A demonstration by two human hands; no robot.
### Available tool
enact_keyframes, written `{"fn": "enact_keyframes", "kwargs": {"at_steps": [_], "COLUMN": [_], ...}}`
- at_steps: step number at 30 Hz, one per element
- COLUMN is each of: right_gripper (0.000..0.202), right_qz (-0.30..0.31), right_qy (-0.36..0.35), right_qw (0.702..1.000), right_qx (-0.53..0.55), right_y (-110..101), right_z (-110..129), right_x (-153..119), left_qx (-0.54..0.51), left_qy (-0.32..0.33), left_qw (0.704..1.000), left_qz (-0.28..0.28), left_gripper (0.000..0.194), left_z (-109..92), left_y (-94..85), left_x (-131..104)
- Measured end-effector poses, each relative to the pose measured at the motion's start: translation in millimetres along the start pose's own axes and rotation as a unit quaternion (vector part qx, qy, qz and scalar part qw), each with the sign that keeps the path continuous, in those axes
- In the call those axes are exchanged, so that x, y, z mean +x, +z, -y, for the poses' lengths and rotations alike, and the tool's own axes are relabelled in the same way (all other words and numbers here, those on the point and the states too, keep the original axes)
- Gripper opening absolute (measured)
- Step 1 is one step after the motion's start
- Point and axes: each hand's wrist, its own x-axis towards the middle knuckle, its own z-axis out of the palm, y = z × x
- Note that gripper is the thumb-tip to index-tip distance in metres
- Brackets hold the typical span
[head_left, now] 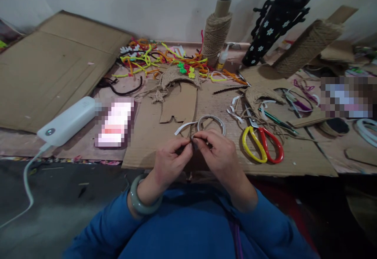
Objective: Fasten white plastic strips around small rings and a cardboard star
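My left hand [172, 160] and my right hand [219, 151] meet close to the table's front edge. Fingers and thumbs of both are pinched on a thin brown strand [191, 137], looking like twine; most of it is hidden by the fingertips. Just beyond them lies a white ring of narrow tape [224, 124], its loose white end [184, 127] reaching left. Farther back are a twine-wrapped crescent [169, 76] with small green, red and yellow flowers, a twine star [158, 96] and a notched cardboard piece [179, 103].
Scissors [272, 149] with yellow and red handles lie open at right, near a second twine crescent [259, 95] and a green pen [278, 120]. Twine rolls [216, 35], pipe cleaners [147, 60] and a glue bottle [223, 57] stand behind. A phone [114, 123] and white power bank [69, 119] are left.
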Motion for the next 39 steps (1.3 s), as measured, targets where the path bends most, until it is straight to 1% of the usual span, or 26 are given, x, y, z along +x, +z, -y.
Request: {"fn": "enact_keyframes", "kwargs": {"at_steps": [4, 10, 15, 19, 24, 28, 34, 37, 39], "right_gripper": [0.012, 0.013, 0.015, 0.014, 0.013, 0.014, 0.013, 0.015, 0.016], "right_qz": [0.001, -0.016, -0.009, -0.002, -0.002, -0.001, -0.001, 0.005, 0.018], "right_qy": [-0.001, -0.019, -0.014, -0.008, 0.006, 0.013, 0.019, 0.015, 0.014], "right_qw": [1.000, 0.999, 0.999, 1.000, 1.000, 1.000, 1.000, 1.000, 1.000], "right_qx": [-0.009, -0.020, -0.027, -0.005, 0.009, -0.004, 0.021, 0.020, 0.015], "right_y": [0.9, 3.7, 3.3, 2.9, 3.1, 2.1, 1.5, 0.0, -1.8], "right_z": [0.8, 0.9, 1.0, -1.0, -2.1, -0.2, -2.2, -2.2, -0.9], "right_x": [0.2, 0.3, 0.1, -0.3, -0.6, -0.3, -1.4, -1.1, -0.2], "left_qx": [0.000, 0.003, 0.008, 0.006, 0.010, 0.022, 0.036, 0.014, -0.010], "left_qy": [0.003, -0.003, -0.014, -0.026, -0.009, 0.009, 0.005, -0.001, -0.020], "left_qw": [1.000, 1.000, 1.000, 1.000, 1.000, 1.000, 0.999, 1.000, 1.000], "left_qz": [0.000, 0.004, 0.005, 0.001, 0.004, 0.008, 0.009, 0.012, 0.005], "left_gripper": [0.016, 0.016, 0.017, 0.016, 0.016, 0.016, 0.017, 0.015, 0.014], "left_z": [1.8, 1.0, -1.5, -2.7, -1.7, -0.5, -2.6, -1.4, 0.9], "left_y": [-0.2, -0.9, -0.6, -1.2, -0.8, -0.2, -1.5, -1.5, -1.0], "left_x": [-0.1, 0.5, 0.6, 0.9, 0.5, -0.4, 0.4, 0.6, 0.2]}}
